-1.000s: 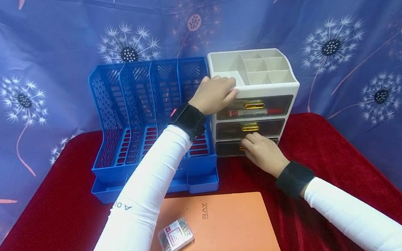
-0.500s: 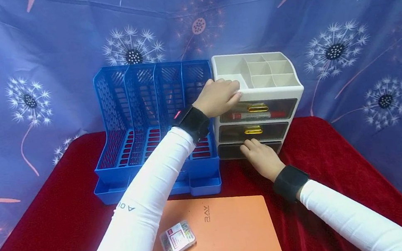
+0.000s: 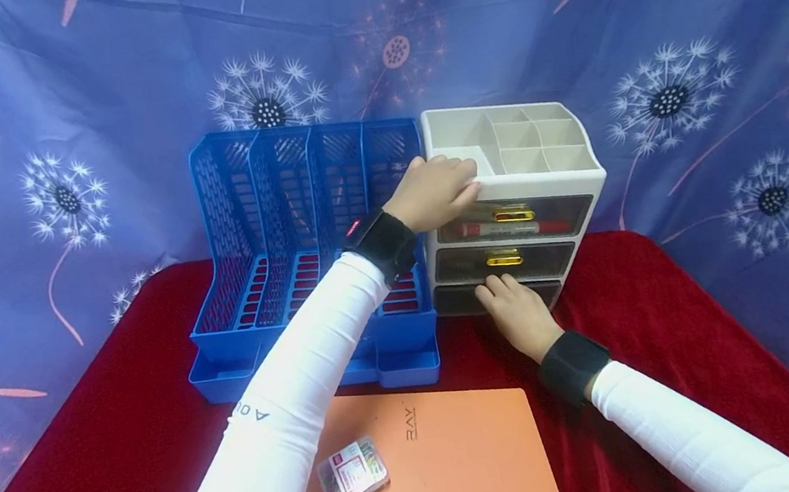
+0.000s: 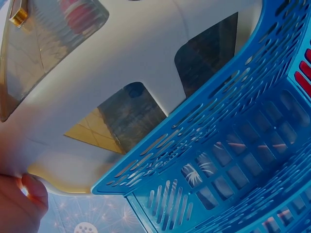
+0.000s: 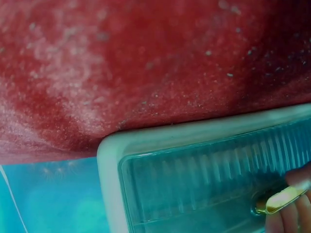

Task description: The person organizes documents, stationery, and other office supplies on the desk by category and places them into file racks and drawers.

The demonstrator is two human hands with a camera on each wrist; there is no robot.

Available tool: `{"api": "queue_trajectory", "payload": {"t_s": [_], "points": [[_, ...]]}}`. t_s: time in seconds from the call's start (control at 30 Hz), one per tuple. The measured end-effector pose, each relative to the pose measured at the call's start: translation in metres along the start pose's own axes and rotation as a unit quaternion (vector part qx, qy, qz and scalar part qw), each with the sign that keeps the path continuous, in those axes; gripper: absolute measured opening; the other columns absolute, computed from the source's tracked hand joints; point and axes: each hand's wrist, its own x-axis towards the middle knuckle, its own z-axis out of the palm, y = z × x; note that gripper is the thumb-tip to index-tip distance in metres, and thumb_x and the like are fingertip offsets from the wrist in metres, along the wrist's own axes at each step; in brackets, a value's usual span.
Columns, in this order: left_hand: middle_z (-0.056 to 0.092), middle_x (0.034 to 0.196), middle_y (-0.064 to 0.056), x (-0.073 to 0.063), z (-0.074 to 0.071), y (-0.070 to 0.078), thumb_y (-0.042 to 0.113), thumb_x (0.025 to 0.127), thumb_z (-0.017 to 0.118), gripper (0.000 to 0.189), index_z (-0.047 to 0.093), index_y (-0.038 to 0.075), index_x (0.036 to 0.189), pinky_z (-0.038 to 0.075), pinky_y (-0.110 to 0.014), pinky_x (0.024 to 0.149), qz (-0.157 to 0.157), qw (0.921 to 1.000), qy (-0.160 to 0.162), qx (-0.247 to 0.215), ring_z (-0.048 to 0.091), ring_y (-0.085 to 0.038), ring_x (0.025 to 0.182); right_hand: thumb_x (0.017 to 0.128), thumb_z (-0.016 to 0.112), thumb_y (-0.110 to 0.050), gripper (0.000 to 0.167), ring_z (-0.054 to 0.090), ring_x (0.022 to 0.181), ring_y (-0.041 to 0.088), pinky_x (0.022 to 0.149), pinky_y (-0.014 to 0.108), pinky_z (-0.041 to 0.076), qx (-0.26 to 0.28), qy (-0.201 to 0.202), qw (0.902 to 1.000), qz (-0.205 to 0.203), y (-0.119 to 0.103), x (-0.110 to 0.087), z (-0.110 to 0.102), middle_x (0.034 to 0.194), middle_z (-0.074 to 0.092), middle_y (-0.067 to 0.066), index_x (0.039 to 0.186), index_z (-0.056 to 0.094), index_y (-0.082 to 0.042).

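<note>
A white desktop organizer with three dark see-through drawers stands on the red cloth. My left hand grips the front edge of its top, fingers over the rim and thumb in front. Down at the bottom drawer, my right hand pinches the gold handle, which the fingers hide in the head view. In the right wrist view that drawer sits flush in its frame. Behind the top drawer's front lies a red and white marker. The middle drawer's gold handle is uncovered.
A blue file rack with several slots stands right against the organizer's left side. In front, an orange folder lies flat with a small clear plastic box on it. A blue patterned curtain hangs behind.
My right fingers have moved onto the bottom drawer's handle, which showed beside them earlier. The left hand keeps its hold, and the whole head view has shifted slightly.
</note>
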Motion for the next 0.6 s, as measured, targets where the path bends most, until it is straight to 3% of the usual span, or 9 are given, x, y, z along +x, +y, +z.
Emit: {"api": "queue_trajectory", "payload": {"t_s": [0.6], "points": [[0.059,0.092,0.004,-0.0030,0.0003,0.0026,0.037,0.100,0.034,0.028,0.055,0.018,0.106,0.035,-0.031,0.076,-0.008,0.9999,-0.002,0.014,0.053,-0.013,0.087,0.068,0.064,0.014,0.021,0.051,0.066,0.028,0.052,0.034,0.047,-0.010,0.039,0.9992,-0.003,-0.0036,0.0003,0.0049,0.076,0.051,0.013,0.083,0.055,0.000]]}}
